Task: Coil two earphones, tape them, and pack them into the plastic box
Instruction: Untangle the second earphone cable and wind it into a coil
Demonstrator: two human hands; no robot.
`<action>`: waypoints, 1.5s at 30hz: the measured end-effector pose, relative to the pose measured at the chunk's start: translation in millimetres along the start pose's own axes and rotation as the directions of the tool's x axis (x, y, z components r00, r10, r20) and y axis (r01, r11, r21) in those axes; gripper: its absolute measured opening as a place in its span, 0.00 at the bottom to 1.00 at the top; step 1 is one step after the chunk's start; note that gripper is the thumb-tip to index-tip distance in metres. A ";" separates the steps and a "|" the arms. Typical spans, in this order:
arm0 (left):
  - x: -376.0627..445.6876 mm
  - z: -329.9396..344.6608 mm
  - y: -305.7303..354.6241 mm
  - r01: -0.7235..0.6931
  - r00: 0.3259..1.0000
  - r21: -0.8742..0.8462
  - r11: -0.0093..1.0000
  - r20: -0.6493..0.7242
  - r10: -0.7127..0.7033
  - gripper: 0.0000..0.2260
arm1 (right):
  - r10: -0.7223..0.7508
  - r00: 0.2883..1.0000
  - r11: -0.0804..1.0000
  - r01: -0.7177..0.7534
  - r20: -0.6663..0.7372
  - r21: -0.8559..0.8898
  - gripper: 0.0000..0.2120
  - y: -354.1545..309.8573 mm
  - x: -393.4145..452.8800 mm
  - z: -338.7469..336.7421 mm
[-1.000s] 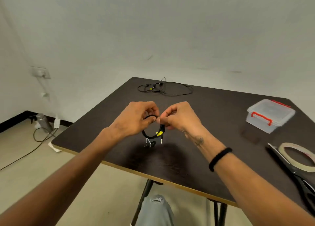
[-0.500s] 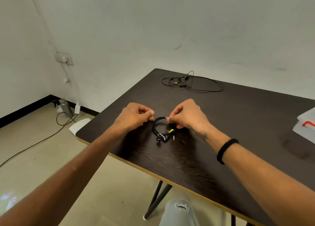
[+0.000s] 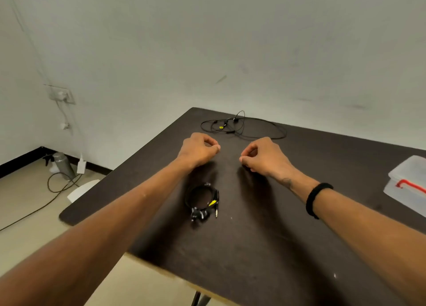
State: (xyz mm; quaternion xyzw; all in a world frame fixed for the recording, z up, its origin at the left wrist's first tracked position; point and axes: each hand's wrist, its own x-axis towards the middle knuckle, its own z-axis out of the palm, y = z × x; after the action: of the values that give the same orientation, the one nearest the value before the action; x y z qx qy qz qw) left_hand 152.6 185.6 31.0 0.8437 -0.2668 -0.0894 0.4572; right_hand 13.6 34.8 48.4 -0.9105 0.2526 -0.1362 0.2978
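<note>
A: Which step is the person doing at this moment?

B: One coiled earphone (image 3: pixel 202 200) is lying on the dark surface (image 3: pixel 265 248), near its front edge. It looks bundled, but I cannot tell whether tape is on it. The left hand (image 3: pixel 199 150) and the right hand (image 3: pixel 265 157) are hovering beyond it, both with fingers curled and thumb near the fingertips, and they are holding nothing that I can see. I am judging that they are going for the second earphone (image 3: pixel 242 127), which is lying loose and tangled near the far edge.

A: What is the next move asking for?

B: Reaching further, then lifting the loose wire and winding it.

A: Is anything hidden?

B: The plastic box (image 3: pixel 405 185) is cut off at the right border. No tape is showing in this view.
</note>
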 end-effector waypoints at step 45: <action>-60.4 11.6 133.0 -0.109 0.987 -0.317 0.942 0.080 0.141 0.08 | -0.056 0.784 0.957 0.218 -0.619 0.190 0.08 104.7 -92.9 -69.0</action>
State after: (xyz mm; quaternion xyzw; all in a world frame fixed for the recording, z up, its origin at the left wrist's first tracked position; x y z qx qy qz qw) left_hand 48.2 150.9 127.8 0.7366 -0.3255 -0.1439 0.5751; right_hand -131.2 -20.4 29.6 -0.7892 0.2482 -0.4731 0.3029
